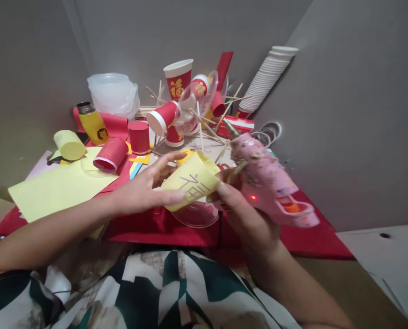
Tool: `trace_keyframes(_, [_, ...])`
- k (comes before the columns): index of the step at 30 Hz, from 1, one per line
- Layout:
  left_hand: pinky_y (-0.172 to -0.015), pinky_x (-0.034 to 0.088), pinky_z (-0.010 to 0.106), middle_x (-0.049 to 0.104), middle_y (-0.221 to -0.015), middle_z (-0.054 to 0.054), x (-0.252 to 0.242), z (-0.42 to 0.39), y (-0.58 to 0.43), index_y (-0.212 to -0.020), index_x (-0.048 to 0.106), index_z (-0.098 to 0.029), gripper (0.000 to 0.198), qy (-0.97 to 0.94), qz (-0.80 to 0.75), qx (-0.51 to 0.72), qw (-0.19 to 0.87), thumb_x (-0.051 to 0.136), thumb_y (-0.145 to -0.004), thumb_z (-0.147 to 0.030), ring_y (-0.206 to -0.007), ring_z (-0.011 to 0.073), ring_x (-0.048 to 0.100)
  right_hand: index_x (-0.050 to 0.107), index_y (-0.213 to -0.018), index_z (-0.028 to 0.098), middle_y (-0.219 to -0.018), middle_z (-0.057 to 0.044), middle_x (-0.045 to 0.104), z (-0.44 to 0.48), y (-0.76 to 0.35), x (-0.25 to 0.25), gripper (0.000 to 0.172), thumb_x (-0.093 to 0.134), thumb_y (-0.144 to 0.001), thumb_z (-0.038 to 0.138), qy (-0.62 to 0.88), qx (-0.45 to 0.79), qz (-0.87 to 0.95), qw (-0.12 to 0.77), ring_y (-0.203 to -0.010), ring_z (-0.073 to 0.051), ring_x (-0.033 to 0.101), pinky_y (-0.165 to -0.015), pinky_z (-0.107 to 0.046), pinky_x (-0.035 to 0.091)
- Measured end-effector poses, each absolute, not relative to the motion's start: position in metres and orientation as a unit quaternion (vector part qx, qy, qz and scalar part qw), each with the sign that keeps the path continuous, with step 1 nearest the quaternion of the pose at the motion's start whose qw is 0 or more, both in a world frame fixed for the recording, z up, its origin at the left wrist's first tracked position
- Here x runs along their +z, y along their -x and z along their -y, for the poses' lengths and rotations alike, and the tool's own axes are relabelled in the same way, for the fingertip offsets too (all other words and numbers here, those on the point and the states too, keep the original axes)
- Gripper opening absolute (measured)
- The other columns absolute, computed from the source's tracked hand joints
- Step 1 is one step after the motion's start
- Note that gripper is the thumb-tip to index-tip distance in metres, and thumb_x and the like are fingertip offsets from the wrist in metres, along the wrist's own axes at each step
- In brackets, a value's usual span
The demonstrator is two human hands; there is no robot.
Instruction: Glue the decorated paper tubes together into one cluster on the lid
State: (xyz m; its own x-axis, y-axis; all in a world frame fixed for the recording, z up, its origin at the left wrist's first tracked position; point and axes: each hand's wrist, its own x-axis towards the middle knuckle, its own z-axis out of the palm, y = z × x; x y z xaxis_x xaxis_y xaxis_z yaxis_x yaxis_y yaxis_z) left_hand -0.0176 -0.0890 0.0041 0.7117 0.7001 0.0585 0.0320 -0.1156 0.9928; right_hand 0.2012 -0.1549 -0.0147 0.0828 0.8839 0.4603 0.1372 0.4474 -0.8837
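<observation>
My left hand (149, 185) pinches a cup wrapped in yellow paper (192, 179) with pencil marks on it, thumb below and fingers stretched over its left side. My right hand (243, 208) grips a pink hot glue gun (271, 180), its red light on and its nozzle pointing up and away; its fingertips also touch the right end of the yellow cup. A clear plastic cup (195, 214) lies just under the yellow one on the red paper (163, 226).
Red paper cups (178, 80), wooden sticks (207, 128) and a clear lid are heaped at the back. A stack of white cups (271, 77) leans on the right wall. Yellow sheets (58, 185), a yellow roll (69, 145), a red-wrapped cup (111, 155) and a bottle (92, 121) lie left.
</observation>
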Motion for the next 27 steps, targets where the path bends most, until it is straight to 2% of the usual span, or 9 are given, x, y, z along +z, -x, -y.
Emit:
trace_keyframes(3, [-0.099, 0.054, 0.042, 0.072, -0.133, 0.011, -0.004, 0.081, 0.018, -0.146, 0.056, -0.028, 0.076, -0.566, -0.264, 0.245, 0.741, 0.067, -0.086, -0.073, -0.127, 0.033, 0.066, 0.058, -0.073, 0.025, -0.061, 0.003, 0.058, 0.155, -0.207, -0.006, 0.035, 0.075, -0.085, 0.054, 0.369, 0.399, 0.559, 0.626, -0.05, -0.014, 0.055, -0.044, -0.026, 0.048])
trace_keyframes(5, [-0.095, 0.056, 0.041, 0.076, -0.125, 0.011, -0.011, 0.082, 0.014, -0.134, 0.066, -0.025, 0.073, -0.505, -0.255, 0.203, 0.799, 0.064, -0.084, -0.078, -0.119, 0.0322, 0.069, 0.056, -0.07, 0.024, -0.056, 0.004, 0.054, 0.154, -0.208, -0.003, 0.038, 0.077, -0.082, 0.053, 0.342, 0.43, 0.547, 0.631, -0.044, -0.012, 0.049, -0.036, -0.024, 0.037])
trace_keyframes(7, [-0.096, 0.056, 0.041, 0.077, -0.123, 0.01, -0.017, 0.087, 0.009, -0.126, 0.07, -0.023, 0.071, -0.466, -0.23, 0.156, 0.84, 0.068, -0.081, -0.078, -0.118, 0.032, 0.07, 0.057, -0.07, 0.023, -0.055, 0.004, 0.052, 0.153, -0.208, -0.004, 0.037, 0.077, -0.08, 0.053, 0.324, 0.448, 0.548, 0.628, -0.041, -0.011, 0.046, -0.035, -0.024, 0.034])
trace_keyframes(11, [-0.1, 0.056, 0.043, 0.081, -0.111, 0.01, -0.022, 0.098, 0.007, -0.122, 0.073, -0.022, 0.071, -0.433, -0.183, 0.099, 0.877, 0.073, -0.078, -0.078, -0.127, 0.0334, 0.067, 0.062, -0.076, 0.023, -0.058, 0.003, 0.057, 0.149, -0.209, -0.012, 0.034, 0.076, -0.081, 0.054, 0.334, 0.46, 0.554, 0.609, -0.046, -0.014, 0.052, -0.04, -0.027, 0.041])
trace_keyframes(15, [-0.094, 0.057, 0.037, 0.08, -0.119, 0.01, -0.026, 0.099, 0.011, -0.117, 0.076, -0.022, 0.059, -0.435, -0.203, 0.154, 0.864, 0.081, -0.078, -0.066, -0.115, 0.0288, 0.073, 0.061, -0.081, 0.025, -0.06, 0.003, 0.059, 0.147, -0.211, -0.016, 0.032, 0.074, -0.082, 0.054, 0.35, 0.456, 0.556, 0.6, -0.048, -0.015, 0.055, -0.043, -0.029, 0.044])
trace_keyframes(19, [-0.089, 0.057, 0.037, 0.08, -0.118, 0.013, -0.029, 0.096, 0.01, -0.112, 0.077, -0.018, 0.058, -0.454, -0.212, 0.182, 0.846, 0.08, -0.079, -0.065, -0.108, 0.0292, 0.075, 0.054, -0.075, 0.026, -0.057, 0.004, 0.058, 0.15, -0.21, -0.009, 0.041, 0.075, -0.079, 0.061, 0.361, 0.433, 0.567, 0.6, -0.042, -0.014, 0.05, -0.041, -0.03, 0.042])
trace_keyframes(23, [-0.098, 0.056, 0.043, 0.075, -0.128, 0.019, -0.026, 0.096, 0.005, -0.125, 0.072, -0.014, 0.073, -0.474, -0.229, 0.19, 0.828, 0.078, -0.079, -0.07, -0.121, 0.0359, 0.07, 0.058, -0.081, 0.025, -0.066, 0.005, 0.061, 0.153, -0.208, -0.004, 0.041, 0.085, -0.073, 0.055, 0.377, 0.445, 0.522, 0.621, -0.044, -0.011, 0.049, -0.041, -0.026, 0.041])
trace_keyframes(27, [-0.117, 0.045, 0.048, 0.055, -0.157, 0.018, -0.013, 0.098, 0.005, -0.154, 0.05, -0.019, 0.092, -0.557, -0.24, 0.234, 0.76, 0.077, -0.081, -0.069, -0.147, 0.0397, 0.05, 0.061, -0.084, 0.025, -0.067, 0.006, 0.059, 0.152, -0.208, -0.007, 0.035, 0.086, -0.078, 0.049, 0.426, 0.412, 0.5, 0.631, -0.048, -0.009, 0.051, -0.044, -0.023, 0.044])
